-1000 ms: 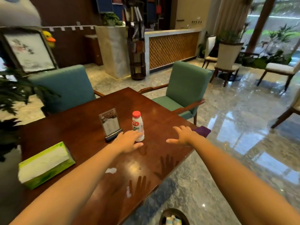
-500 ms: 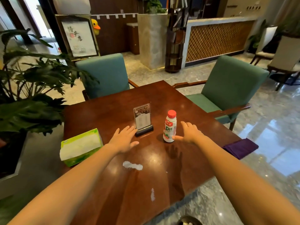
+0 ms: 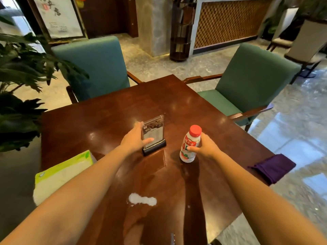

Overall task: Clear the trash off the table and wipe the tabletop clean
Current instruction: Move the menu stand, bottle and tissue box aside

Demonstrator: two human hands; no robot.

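The bottle (image 3: pixel 190 145), white with a red cap, stands upright on the tabletop (image 3: pixel 99 121) right of centre, and your right hand (image 3: pixel 206 147) now has it: fingers behind, thumb across the label, a closed grip on the body. Half a second ago that hand was only touching its side with fingers spread, so the reach has turned into a hold. The base looks as if it is resting on the wood, so the lift is not yet made.

Your left hand (image 3: pixel 135 138) has also moved on. It was flat and open just short of the sign holder (image 3: pixel 153 134); now it clasps the clear panel, fingers behind the left edge and thumb on the front, so that grip is closed on the holder. The holder looks tipped slightly, and I cannot tell whether its black base has left the surface.

That probably means trash removal has begun with the bottle, while the holder is being steadied or shifted. Left for later: the white spill (image 3: pixel 142 200) near you, the tissue pack (image 3: pixel 60 175) at the near left edge, and the purple cloth (image 3: pixel 272 167) hanging off the right edge, likely your wiper.
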